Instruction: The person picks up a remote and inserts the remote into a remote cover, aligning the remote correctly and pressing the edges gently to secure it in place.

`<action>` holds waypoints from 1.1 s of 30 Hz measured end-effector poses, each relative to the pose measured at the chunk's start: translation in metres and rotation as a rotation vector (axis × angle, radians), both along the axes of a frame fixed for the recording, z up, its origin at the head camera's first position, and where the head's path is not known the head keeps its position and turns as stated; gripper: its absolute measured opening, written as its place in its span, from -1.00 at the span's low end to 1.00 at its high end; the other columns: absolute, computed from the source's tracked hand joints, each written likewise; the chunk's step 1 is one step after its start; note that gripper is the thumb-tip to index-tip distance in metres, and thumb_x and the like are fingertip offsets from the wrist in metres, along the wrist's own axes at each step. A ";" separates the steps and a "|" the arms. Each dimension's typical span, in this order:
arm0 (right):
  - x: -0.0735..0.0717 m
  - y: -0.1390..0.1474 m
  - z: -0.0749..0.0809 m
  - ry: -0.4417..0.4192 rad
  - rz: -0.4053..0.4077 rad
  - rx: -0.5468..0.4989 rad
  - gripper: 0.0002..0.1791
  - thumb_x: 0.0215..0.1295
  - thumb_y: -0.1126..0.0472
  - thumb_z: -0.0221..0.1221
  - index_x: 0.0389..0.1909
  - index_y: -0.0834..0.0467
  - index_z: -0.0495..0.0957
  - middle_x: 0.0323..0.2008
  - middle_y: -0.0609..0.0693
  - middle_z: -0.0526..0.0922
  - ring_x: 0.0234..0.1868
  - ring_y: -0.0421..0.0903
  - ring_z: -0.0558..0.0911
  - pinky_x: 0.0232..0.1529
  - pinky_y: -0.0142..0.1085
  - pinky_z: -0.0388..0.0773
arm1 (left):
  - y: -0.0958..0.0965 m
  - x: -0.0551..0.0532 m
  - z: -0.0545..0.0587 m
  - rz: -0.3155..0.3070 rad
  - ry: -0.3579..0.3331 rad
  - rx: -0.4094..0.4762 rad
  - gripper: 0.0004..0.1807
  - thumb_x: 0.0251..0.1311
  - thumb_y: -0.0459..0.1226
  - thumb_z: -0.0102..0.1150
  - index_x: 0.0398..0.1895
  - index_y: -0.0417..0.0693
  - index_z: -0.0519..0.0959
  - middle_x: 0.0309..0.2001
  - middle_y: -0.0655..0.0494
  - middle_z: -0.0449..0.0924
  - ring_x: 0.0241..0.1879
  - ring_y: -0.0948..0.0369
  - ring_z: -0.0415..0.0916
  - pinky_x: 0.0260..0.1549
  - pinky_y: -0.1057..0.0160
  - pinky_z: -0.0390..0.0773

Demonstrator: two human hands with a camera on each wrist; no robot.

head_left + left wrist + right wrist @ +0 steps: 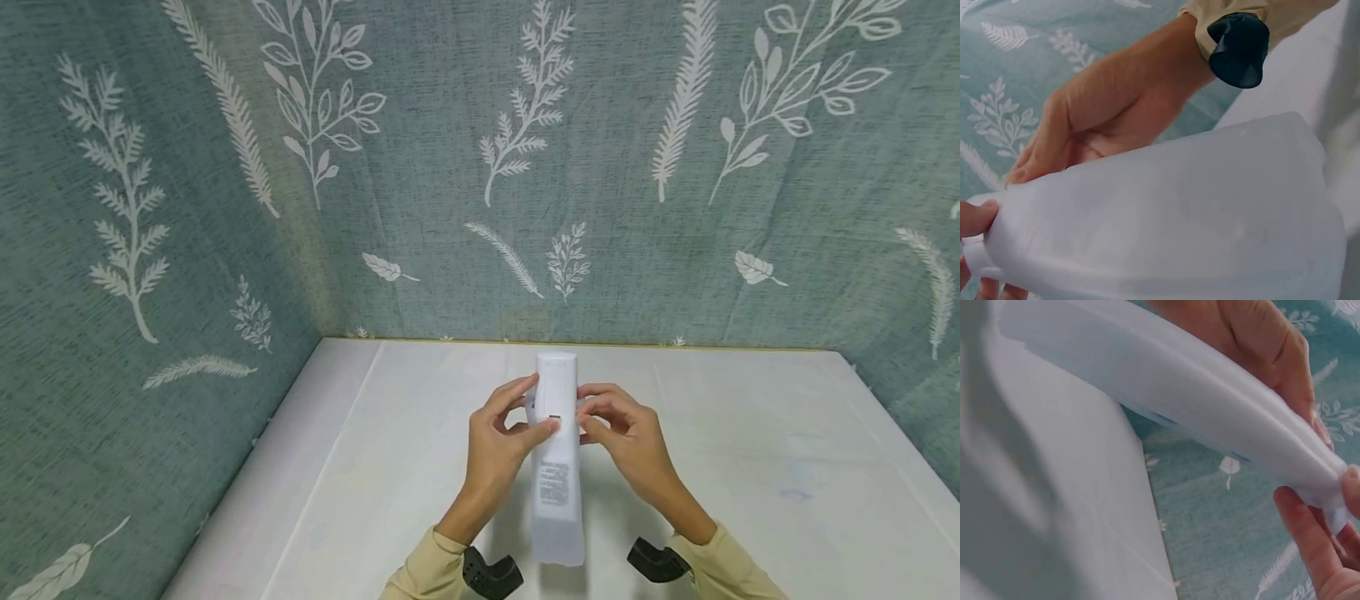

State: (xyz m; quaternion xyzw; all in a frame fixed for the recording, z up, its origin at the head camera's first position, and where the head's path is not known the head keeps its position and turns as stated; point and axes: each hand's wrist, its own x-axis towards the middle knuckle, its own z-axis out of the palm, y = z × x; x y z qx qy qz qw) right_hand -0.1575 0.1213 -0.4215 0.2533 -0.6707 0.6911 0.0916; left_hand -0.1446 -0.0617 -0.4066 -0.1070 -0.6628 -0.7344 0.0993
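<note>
The white plastic casing [557, 450] is held between both hands over the near middle of the table, narrow printed side toward us; whether its lower end touches the table, we cannot tell. That side bears a grey text label [554, 483] and, higher up, a small dark slot [554, 416]. Our left hand [491, 446] pinches the casing, thumb just below the slot, index finger at the left edge. Our right hand [633, 437] pinches at the right edge, about level with the slot; exactly which part it has, we cannot tell.

The step in hand looks like fingering the edges around the slot. We would do it best with the left grip bearing the weight, the right fingertips working gently and evenly — a hard tug could twist the long body out of line.

Outward, the white table [750, 467] stretches to both sides, so sideways moves seem easy. Its far edge meets the leaf-patterned curtain [442, 183] not far beyond the casing's top, so we should tilt forward sparingly — and keep the lower end from swinging into the black wrist cameras [492, 575].
</note>
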 end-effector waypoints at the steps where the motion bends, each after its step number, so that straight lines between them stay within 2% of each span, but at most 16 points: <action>1: 0.000 0.000 0.001 -0.007 0.005 0.000 -0.93 0.25 0.49 0.13 -0.27 0.39 0.55 -0.01 0.28 0.45 -0.14 -0.05 0.63 -0.34 -0.12 0.67 | 0.000 0.000 0.000 0.002 -0.006 0.000 -0.40 -0.06 -0.47 0.40 0.14 0.00 0.56 0.13 0.07 0.46 -0.03 0.06 0.46 -0.25 0.30 0.61; 4: -0.001 0.000 0.002 -0.041 0.026 0.000 -0.89 0.24 0.47 0.15 -0.22 0.39 0.54 0.00 0.27 0.46 -0.14 -0.04 0.62 -0.35 -0.10 0.67 | -0.001 0.001 0.000 -0.003 -0.033 0.010 -0.41 -0.04 -0.46 0.40 0.15 -0.04 0.55 0.13 0.03 0.46 -0.03 0.07 0.48 -0.22 0.27 0.62; 8: -0.002 -0.001 0.007 -0.098 0.063 -0.012 -0.74 0.21 0.45 0.20 -0.08 0.39 0.48 -0.03 0.26 0.46 -0.18 -0.04 0.62 -0.38 -0.06 0.67 | -0.004 0.004 0.001 -0.017 -0.084 0.047 -0.43 -0.03 -0.45 0.39 0.15 -0.07 0.54 0.08 -0.06 0.49 -0.16 0.05 0.58 -0.22 0.21 0.64; 10: -0.002 -0.002 0.009 -0.116 0.060 -0.013 -0.66 0.19 0.44 0.22 -0.01 0.38 0.43 -0.03 0.26 0.45 -0.20 -0.05 0.62 -0.41 -0.06 0.67 | -0.005 0.005 0.000 -0.023 -0.091 0.059 -0.45 -0.01 -0.44 0.38 0.13 -0.09 0.55 0.08 -0.07 0.49 -0.14 0.05 0.58 -0.20 0.19 0.64; 15: -0.001 -0.003 0.011 -0.159 -0.039 -0.003 -0.53 0.14 0.40 0.28 0.08 0.30 0.38 -0.07 0.23 0.49 -0.26 -0.09 0.65 -0.50 -0.12 0.66 | -0.004 0.007 -0.003 -0.054 -0.024 0.057 -0.58 0.08 -0.45 0.30 0.07 -0.22 0.58 0.18 0.00 0.47 0.14 0.08 0.44 -0.06 0.21 0.59; 17: -0.001 -0.001 0.012 -0.176 -0.064 -0.008 -0.51 0.14 0.40 0.29 0.10 0.28 0.39 -0.09 0.23 0.50 -0.28 -0.10 0.66 -0.53 -0.15 0.65 | -0.004 0.007 -0.005 -0.072 0.011 0.055 -0.61 0.11 -0.46 0.26 0.05 -0.26 0.58 0.18 -0.03 0.47 0.17 0.06 0.41 -0.03 0.21 0.57; 21: 0.000 0.001 0.013 -0.173 -0.064 -0.010 -0.47 0.13 0.40 0.29 0.15 0.29 0.38 -0.12 0.26 0.50 -0.34 -0.10 0.64 -0.58 -0.15 0.64 | -0.003 0.005 -0.009 -0.070 0.065 0.068 -0.67 0.07 -0.47 0.28 -0.05 -0.37 0.61 0.11 -0.13 0.50 0.14 0.02 0.44 -0.14 0.16 0.63; 25: 0.001 0.006 0.013 -0.170 -0.057 0.000 -0.43 0.13 0.40 0.29 0.19 0.23 0.38 -0.14 0.24 0.50 -0.37 -0.09 0.64 -0.59 -0.11 0.63 | 0.001 0.003 -0.013 -0.055 0.093 0.098 -0.79 0.00 -0.51 0.32 -0.25 -0.46 0.63 -0.04 -0.24 0.50 0.02 -0.02 0.50 -0.30 0.06 0.67; 29: 0.002 0.010 0.012 -0.179 -0.028 0.005 -0.39 0.14 0.41 0.28 0.24 0.19 0.36 -0.14 0.24 0.49 -0.35 -0.07 0.65 -0.58 -0.08 0.64 | 0.005 0.002 -0.013 -0.058 0.087 0.118 -0.86 -0.01 -0.53 0.32 -0.36 -0.48 0.62 -0.12 -0.25 0.47 -0.07 0.00 0.53 -0.39 0.01 0.67; 33: 0.002 0.013 0.015 -0.158 -0.009 0.024 -0.38 0.14 0.42 0.27 0.25 0.20 0.36 -0.15 0.25 0.48 -0.35 -0.06 0.64 -0.59 -0.08 0.63 | 0.006 0.003 -0.011 -0.051 0.060 0.124 -0.86 0.00 -0.50 0.33 -0.38 -0.46 0.62 -0.14 -0.21 0.47 -0.12 0.00 0.55 -0.42 0.00 0.67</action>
